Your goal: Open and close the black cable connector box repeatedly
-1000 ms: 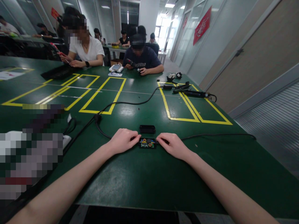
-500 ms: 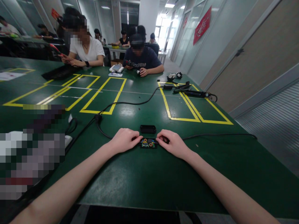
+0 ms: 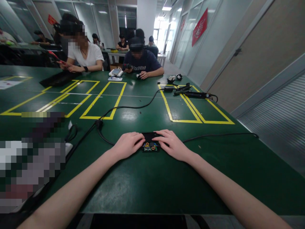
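A circuit board point(image 3: 150, 147) with copper coils sits in an open black adapter case on the green table. Just beyond it, touching or nearly so, lies the black case cover point(image 3: 149, 137), its hollow side up. My left hand point(image 3: 130, 144) is closed at the left end of the case, thumb and fingertips pinching there; a black cord point(image 3: 105, 137) runs in under it. My right hand point(image 3: 172, 143) has its fingers stretched and apart over the right part of the cover, thumb by the board's right end. Another cord point(image 3: 221, 135) leads off right from beneath it.
Yellow tape rectangles point(image 3: 105, 119) mark the table. Black tools with a cord point(image 3: 196, 94) lie at the far right, near small black-and-white parts point(image 3: 171, 79). A black tray point(image 3: 57, 78) stands far left. Two people sit across the table, each handling objects. Blurred items fill the near left.
My right hand has opened from a pinch at the board's right end and reached over the cover. Cover and case now lie closer together. My left hand stays at the left end.
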A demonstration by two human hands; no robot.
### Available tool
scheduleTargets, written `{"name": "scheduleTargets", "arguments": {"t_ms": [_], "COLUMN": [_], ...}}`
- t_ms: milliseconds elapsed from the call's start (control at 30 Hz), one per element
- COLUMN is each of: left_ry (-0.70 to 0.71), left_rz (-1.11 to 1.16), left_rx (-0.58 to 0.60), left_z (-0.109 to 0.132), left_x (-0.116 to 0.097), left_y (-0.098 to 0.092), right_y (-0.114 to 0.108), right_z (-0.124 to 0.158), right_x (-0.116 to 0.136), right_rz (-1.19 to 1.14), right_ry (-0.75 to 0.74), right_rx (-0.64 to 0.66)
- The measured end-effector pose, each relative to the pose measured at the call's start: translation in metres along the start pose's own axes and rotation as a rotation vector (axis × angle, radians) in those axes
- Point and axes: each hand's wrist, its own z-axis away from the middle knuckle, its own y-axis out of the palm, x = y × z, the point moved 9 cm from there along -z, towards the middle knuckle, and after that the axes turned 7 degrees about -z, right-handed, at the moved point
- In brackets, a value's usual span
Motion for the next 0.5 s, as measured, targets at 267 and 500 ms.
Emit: {"name": "scheduleTargets", "arguments": {"t_ms": [267, 500], "left_ry": [0.002, -0.072], "left_rz": [0.086, 0.212], "left_rx": [-0.027, -0.066], "left_z": [0.002, 0.003], "left_x": [-0.002, 0.003], "left_y": [-0.006, -0.009], "right_y": [-0.007, -0.014], "right_z": [0.002, 0.002], "right_x": [0.008, 0.011], "right_rz": [-0.131, -0.32], "right_ry": [-0.089, -0.027], "right_rx": [-0.071, -0.16]}}
